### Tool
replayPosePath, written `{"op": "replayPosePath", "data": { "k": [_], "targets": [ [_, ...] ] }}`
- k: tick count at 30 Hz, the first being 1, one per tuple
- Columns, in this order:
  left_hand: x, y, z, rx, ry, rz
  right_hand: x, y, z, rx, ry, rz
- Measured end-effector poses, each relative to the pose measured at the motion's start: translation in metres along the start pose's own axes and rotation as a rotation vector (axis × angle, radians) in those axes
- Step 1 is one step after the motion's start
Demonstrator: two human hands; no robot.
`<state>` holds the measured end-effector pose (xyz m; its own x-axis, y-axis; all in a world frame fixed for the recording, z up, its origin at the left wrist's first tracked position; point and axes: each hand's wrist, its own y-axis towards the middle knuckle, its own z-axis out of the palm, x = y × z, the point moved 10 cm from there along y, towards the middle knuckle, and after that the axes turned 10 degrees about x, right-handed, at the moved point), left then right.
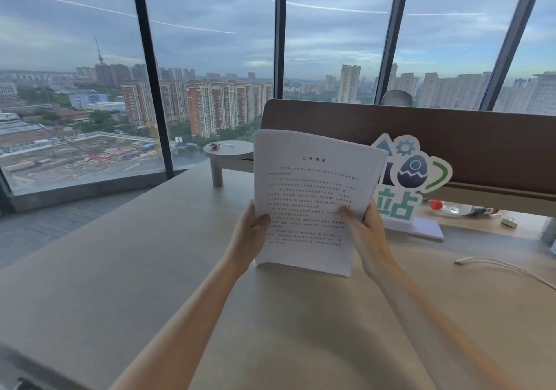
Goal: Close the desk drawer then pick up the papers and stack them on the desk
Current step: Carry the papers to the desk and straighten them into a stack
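Observation:
A sheaf of white printed papers (310, 197) stands upright over the middle of the beige desk (126, 269), its bottom edge on or just above the desktop. My left hand (252, 233) grips its lower left edge with the thumb on the front page. My right hand (367, 230) grips the lower right edge the same way. The drawer is out of view.
A colourful sign on a white base (412, 179) stands right behind the papers. A plastic bottle (463, 209) lies at the right, with a cable (505, 269) in front of it. A small round shelf (228, 152) and a brown partition (451, 140) back the desk. Windows are at the left.

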<state>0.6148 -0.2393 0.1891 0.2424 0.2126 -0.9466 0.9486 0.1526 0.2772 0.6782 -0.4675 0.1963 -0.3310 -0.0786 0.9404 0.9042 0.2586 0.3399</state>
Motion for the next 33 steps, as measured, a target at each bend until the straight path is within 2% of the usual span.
{"op": "replayPosePath", "data": {
  "k": [5,9,12,23,29,33],
  "targets": [
    [-0.001,0.007,-0.011,-0.099,-0.015,-0.008,0.018,0.002,0.002,-0.011,0.001,-0.046],
    [0.022,-0.003,0.001,-0.041,-0.068,-0.034,-0.007,-0.01,0.013,0.029,-0.036,0.009],
    [0.03,-0.002,-0.002,-0.076,-0.071,-0.05,-0.019,-0.012,0.012,0.011,-0.054,0.022],
    [0.042,-0.006,-0.003,-0.052,0.096,-0.138,-0.026,-0.005,0.011,-0.011,-0.119,0.045],
    [0.011,-0.006,-0.015,-0.152,0.155,0.013,-0.013,-0.002,0.008,-0.019,-0.088,-0.008],
    [0.049,-0.001,-0.024,-0.111,0.109,-0.161,-0.034,0.005,0.015,0.034,-0.199,0.122]
  ]
}}
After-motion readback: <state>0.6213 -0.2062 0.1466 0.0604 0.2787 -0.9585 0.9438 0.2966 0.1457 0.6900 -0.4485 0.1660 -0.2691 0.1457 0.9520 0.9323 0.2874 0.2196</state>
